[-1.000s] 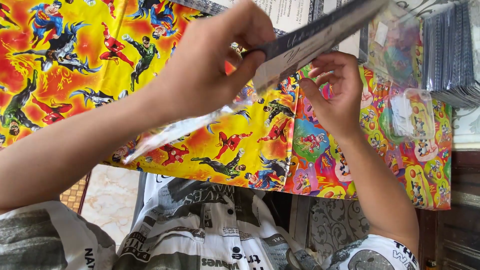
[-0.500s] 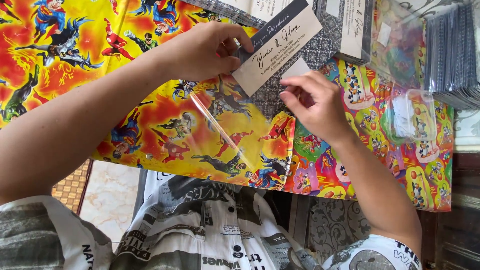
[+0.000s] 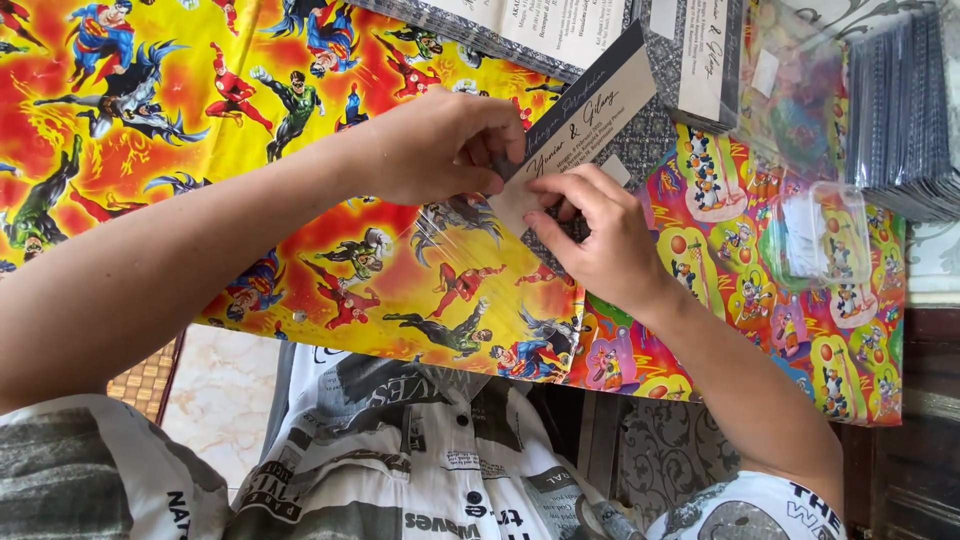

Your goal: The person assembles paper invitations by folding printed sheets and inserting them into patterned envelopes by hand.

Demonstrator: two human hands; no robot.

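invitation card going into clear sleeve

the invitation card (image 3: 585, 125), long, cream with a dark patterned border, sits tilted above the table, lower end between both hands. a clear plastic sleeve (image 3: 455, 235) trails from that end over the comic-print table cover (image 3: 150, 130). left hand (image 3: 435, 150): fingers closed, pinching card end and sleeve mouth. right hand (image 3: 600, 245): thumb and forefinger pinched on the card's lower corner, other fingers curled. judged: card only at the mouth, most still outside; sliding in and sealing remain. beyond: stack of unsleeved cards (image 3: 540, 30) at the top edge, pile of sleeved cards (image 3: 905, 110) right, small clear plastic box (image 3: 820, 235) near it.
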